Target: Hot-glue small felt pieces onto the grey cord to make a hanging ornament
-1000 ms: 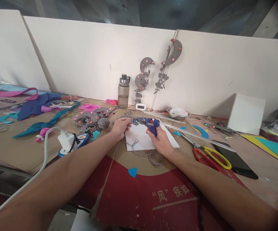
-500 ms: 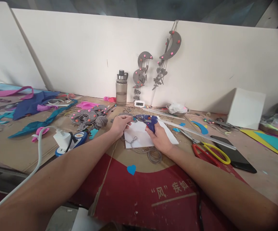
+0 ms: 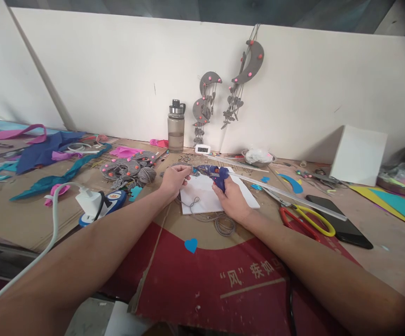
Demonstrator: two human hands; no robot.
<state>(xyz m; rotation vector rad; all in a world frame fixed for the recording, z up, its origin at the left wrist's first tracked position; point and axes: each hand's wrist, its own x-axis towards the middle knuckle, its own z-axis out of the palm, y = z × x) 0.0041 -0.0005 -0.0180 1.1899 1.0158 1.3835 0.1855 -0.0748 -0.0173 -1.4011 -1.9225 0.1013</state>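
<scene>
My right hand (image 3: 233, 199) is wrapped round the handle of a blue glue gun (image 3: 219, 174), a long clear glue stick (image 3: 286, 192) sticking out of its back. The gun's nozzle points left at the fingertips of my left hand (image 3: 174, 181), which are pinched together; what they hold is too small to make out. Both hands are over a white board (image 3: 202, 200). Grey cord (image 3: 225, 225) runs from below my left hand across the board and lies coiled at its front edge. A blue heart (image 3: 191, 245) lies on the cardboard nearer me.
Red-and-yellow scissors (image 3: 307, 221) and a black phone (image 3: 342, 224) lie at right. A bottle (image 3: 176, 128) and small clock (image 3: 202, 149) stand behind. Grey yarn pieces (image 3: 128, 170) and a plugged-in power strip (image 3: 113, 203) are at left. Grey moon ornaments (image 3: 253, 63) hang on the wall.
The view has shifted very slightly. My left hand has moved a little, its fingertips staying by the nozzle; my right hand still holds the glue gun.
</scene>
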